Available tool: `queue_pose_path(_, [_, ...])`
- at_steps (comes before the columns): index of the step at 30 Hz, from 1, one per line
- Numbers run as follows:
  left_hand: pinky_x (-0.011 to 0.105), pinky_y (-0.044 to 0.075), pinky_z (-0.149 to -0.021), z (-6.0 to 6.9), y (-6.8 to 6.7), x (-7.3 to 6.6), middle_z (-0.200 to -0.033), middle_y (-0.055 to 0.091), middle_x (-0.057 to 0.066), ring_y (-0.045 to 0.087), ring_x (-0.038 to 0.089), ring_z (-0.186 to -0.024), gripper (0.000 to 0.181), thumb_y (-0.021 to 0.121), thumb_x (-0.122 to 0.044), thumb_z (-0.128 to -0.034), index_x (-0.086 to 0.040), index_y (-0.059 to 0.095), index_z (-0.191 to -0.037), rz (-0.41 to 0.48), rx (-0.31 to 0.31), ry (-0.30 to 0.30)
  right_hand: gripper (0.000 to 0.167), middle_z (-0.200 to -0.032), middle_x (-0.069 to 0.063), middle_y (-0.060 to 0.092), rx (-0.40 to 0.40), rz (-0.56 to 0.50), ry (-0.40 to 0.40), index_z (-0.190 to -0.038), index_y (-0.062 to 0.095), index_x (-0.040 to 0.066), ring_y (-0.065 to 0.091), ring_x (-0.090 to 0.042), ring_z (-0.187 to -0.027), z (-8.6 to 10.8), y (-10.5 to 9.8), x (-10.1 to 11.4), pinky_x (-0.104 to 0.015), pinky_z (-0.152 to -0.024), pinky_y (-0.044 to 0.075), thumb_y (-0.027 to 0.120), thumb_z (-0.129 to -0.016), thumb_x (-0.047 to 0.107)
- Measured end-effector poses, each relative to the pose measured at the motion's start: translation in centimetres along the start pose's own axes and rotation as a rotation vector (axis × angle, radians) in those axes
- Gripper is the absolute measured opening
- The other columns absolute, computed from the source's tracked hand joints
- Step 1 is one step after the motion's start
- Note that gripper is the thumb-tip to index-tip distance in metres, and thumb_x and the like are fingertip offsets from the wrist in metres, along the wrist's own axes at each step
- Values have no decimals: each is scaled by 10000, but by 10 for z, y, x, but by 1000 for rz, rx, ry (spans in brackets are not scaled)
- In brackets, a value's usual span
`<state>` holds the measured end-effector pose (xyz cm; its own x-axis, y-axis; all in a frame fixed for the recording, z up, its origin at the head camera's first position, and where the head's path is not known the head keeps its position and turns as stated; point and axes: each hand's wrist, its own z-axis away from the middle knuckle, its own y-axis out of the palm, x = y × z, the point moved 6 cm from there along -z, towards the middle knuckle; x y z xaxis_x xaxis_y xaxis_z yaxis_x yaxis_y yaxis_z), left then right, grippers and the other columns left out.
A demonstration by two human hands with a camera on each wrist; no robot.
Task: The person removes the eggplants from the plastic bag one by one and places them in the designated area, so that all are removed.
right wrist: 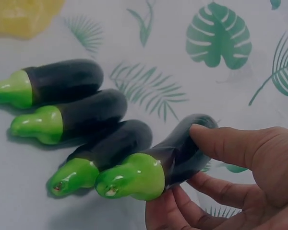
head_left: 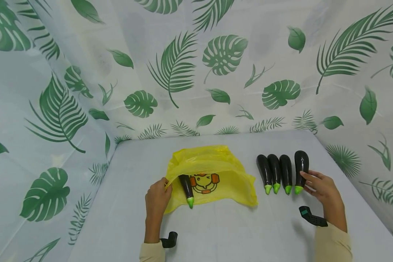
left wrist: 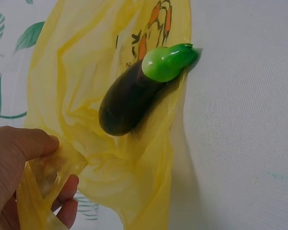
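Observation:
A yellow plastic bag (head_left: 229, 187) lies on the table with its mouth raised toward me. My left hand (head_left: 158, 196) pinches the left edge of that mouth, as the left wrist view also shows. Inside the opening rests one eggplant (head_left: 186, 188), its green stem end (left wrist: 168, 63) poking past the bag's edge. On the right, my right hand (head_left: 322, 187) grips another eggplant (right wrist: 189, 143) between thumb and fingers, its green end facing the wrist camera. Close beside it, three more eggplants (head_left: 274, 171) lie in a row, green ends toward me.
The white table (head_left: 235, 233) meets a white backdrop (head_left: 183, 123) printed with green leaves along its back and sides. A dark device (head_left: 312, 217) is worn on the right wrist, and another dark device (head_left: 170, 240) on the left.

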<state>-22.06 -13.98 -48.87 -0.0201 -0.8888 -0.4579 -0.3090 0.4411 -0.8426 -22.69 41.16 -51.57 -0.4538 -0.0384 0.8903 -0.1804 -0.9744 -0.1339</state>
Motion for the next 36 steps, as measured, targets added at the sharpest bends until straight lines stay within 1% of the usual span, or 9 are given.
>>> queue_pose_path(8, [268,379,-466,0,0,0,-776,698,39,459,115,-522,97,676,-162,-879,-82,696,-930,3,-6,4,882,-795,195,523,-34,-3,34,-1490,211,-74,576,31,-695,-8,-6,-1,-232,-667,548,692,-884,349])
queue_pose_path(10, [269,372,-460,0,0,0,-777,698,40,456,113,-519,99,675,-158,-880,-78,695,-935,6,-3,6,835,-779,193,537,-32,-6,33,-1463,258,-71,582,24,-697,-9,-7,-1,-232,-664,547,695,-882,341])
queue_pose_path(13, [270,368,-455,0,-1,0,-778,698,43,454,114,-514,100,678,-156,-878,-78,695,-938,8,-3,5,697,-763,188,562,-18,-25,30,-1378,363,-26,597,13,-704,-12,-7,-1,-232,-666,545,701,-881,326])
queue_pose_path(16, [270,372,-457,0,-2,0,-781,701,47,458,117,-514,98,681,-154,-876,-78,697,-937,11,-9,4,628,-765,177,568,-11,-26,38,-1349,387,-17,595,8,-711,-16,-7,-3,-231,-669,544,686,-896,300])
queue_pose_path(19, [271,373,-459,1,-2,0,-788,704,48,460,118,-516,101,682,-157,-874,-80,698,-938,10,-13,4,680,-788,147,547,-40,19,60,-1403,346,-69,563,-2,-719,-21,-8,-5,-233,-675,548,663,-915,282])
queue_pose_path(21, [271,371,-455,1,-2,0,-789,703,47,456,117,-513,101,686,-158,-872,-81,698,-937,9,-15,6,746,-815,117,533,-66,54,79,-1454,275,-104,539,-17,-731,-23,-9,-6,-236,-675,549,642,-927,275])
queue_pose_path(24, [268,371,-453,1,-2,0,-783,701,45,452,117,-507,96,689,-158,-871,-83,697,-931,10,-20,8,766,-841,85,522,-104,93,104,-1474,244,-110,516,-38,-750,-24,-10,-7,-240,-673,548,629,-933,272])
queue_pose_path(32, [268,379,-459,1,-3,-1,-782,702,51,459,114,-516,97,689,-154,-869,-75,695,-925,2,-18,15,701,-776,110,535,-123,135,95,-1420,336,-110,554,-36,-681,-29,-9,-8,-238,-636,519,642,-919,274])
queue_pose_path(36, [271,385,-462,1,-4,-2,-787,706,56,464,116,-517,102,692,-152,-871,-70,697,-932,6,-11,13,641,-762,103,530,-127,112,94,-1370,378,-118,540,-56,-692,-32,-9,-10,-242,-637,528,651,-911,237])
